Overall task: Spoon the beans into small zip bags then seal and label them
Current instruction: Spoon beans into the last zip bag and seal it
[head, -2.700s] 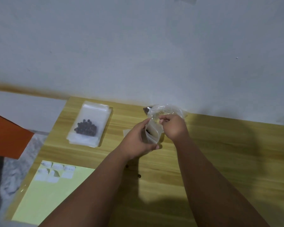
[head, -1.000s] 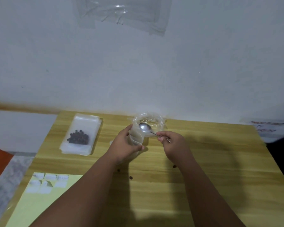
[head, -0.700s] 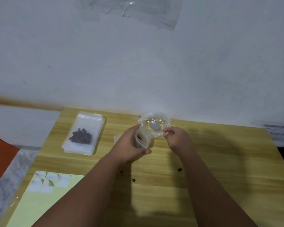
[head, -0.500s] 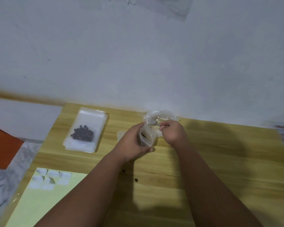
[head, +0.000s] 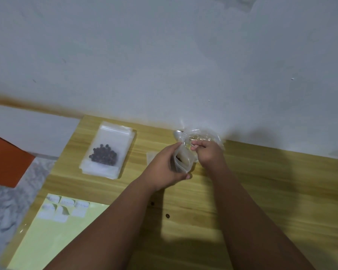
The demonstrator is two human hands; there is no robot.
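1. The left hand (head: 162, 168) grips a small zip bag (head: 182, 161) from the side, thumb below and fingers curled round it, and holds the mouth open above the table (head: 261, 191).
2. A few dark beans (head: 178, 158) show inside that bag.
3. The right hand (head: 208, 153) is just beside the bag's mouth. Its fingers are curled tight and pinch the handle of a spoon (head: 177, 134).
4. The spoon's bowl sticks out to the left, near the wall, against a crinkled clear sack (head: 207, 136).
5. A filled bag (head: 108, 151) of dark beans lies flat on a stack of empty ones, well to the left of the hands.
6. 2 loose beans (head: 167, 216) lie on the table between the forearms.
7. White labels (head: 64, 208) sit in 2 rows on a pale green sheet (head: 53, 242) at the table's near left corner.
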